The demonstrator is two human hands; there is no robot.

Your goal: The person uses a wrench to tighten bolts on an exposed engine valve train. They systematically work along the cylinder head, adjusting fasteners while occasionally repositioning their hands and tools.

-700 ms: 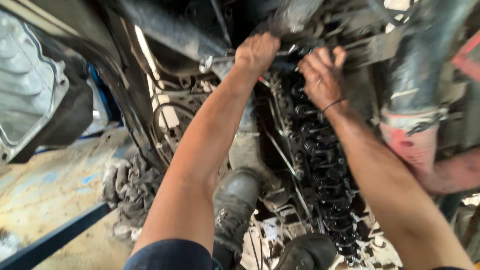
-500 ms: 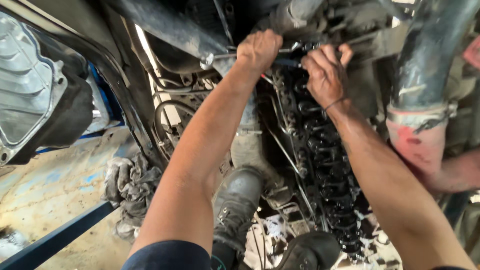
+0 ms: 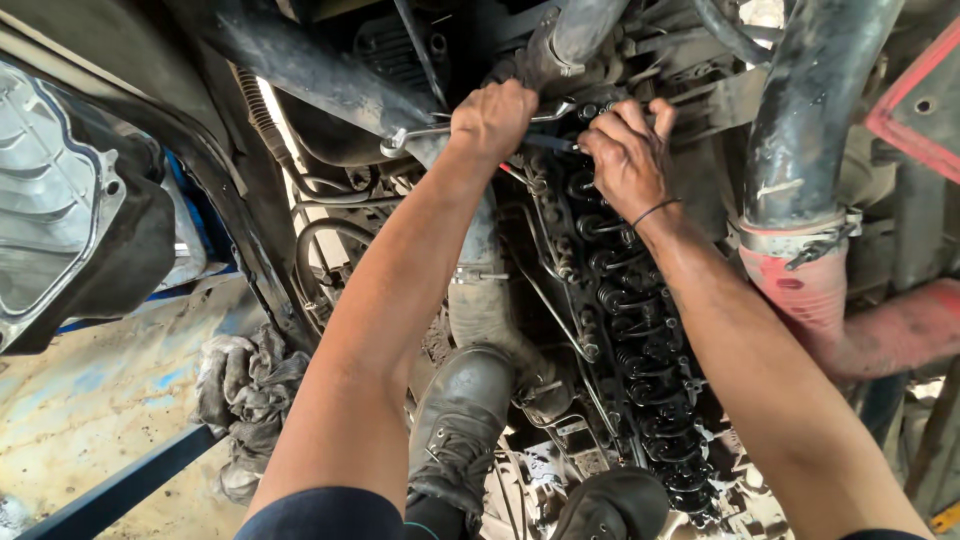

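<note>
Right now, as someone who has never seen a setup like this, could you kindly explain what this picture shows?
The view comes from a camera on the person's head, looking down along both bare arms into an opened engine. The left hand grips a metal wrench. The right hand, with a thin band on its wrist, rests its fingers on the row of valve springs. Below are the person's black boots. A grey rag lies to the left, and a reddish hose is to the right.

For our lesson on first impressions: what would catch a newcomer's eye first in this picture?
Two bare arms reach up the middle: the left hand grips a metal wrench, and the right hand rests on the oily row of valve springs beside it. Below stand black boots; on the right runs a black pipe.
</note>
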